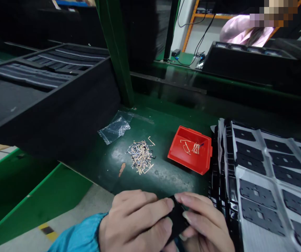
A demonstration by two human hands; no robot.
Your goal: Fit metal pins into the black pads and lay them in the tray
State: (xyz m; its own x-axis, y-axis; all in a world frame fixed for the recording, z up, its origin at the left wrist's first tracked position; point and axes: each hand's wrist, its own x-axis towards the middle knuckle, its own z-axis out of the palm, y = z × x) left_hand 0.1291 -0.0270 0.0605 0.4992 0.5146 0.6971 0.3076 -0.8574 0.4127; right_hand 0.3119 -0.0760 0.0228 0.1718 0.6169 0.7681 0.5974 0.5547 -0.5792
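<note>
Near the bottom of the head view, my left hand (pixel 140 222) and my right hand (pixel 205 220) both grip a flat black plate (pixel 177 218). Fingertips of both hands press on its upper edge and face, and the fingers cover much of it. Beyond my hands a pile of small thin metal strips (pixel 141 156) lies on the green table (pixel 163 178). To its right stands a red plastic bin (pixel 189 162) with a few similar strips inside. A small brown scrap (pixel 122 169) lies left of the pile.
Trays of dark flat plates (pixel 257 192) are stacked at the right. Clear plastic bags (pixel 116 129) lie behind the pile. A large black divided box (pixel 87 101) takes up the left, beside a green post (pixel 117 52). Across the table is a person in pink (pixel 236 29).
</note>
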